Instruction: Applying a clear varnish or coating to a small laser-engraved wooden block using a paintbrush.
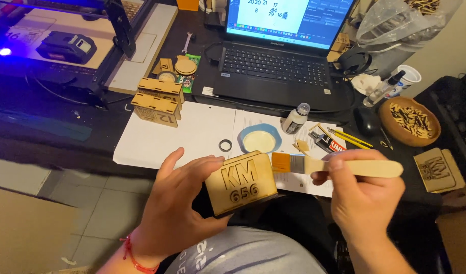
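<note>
My left hand (177,203) grips a small wooden box (241,183) with raised letters and numbers on its face, held over my lap in front of the desk. In my right hand (362,195) is a flat paintbrush (339,166) with a pale wooden handle. Its orange bristles touch the box's upper right edge. A blue lid holding cream-coloured liquid (260,139) lies on white paper (192,134) just beyond the box, with a small white bottle (296,118) next to it.
Two more wooden boxes (156,101) stand at the left of the paper. A black laptop (278,66) sits behind, a laser engraver (65,45) at far left. A wooden bowl of small pieces (409,122), a mouse (367,120) and another engraved plaque (438,170) lie right.
</note>
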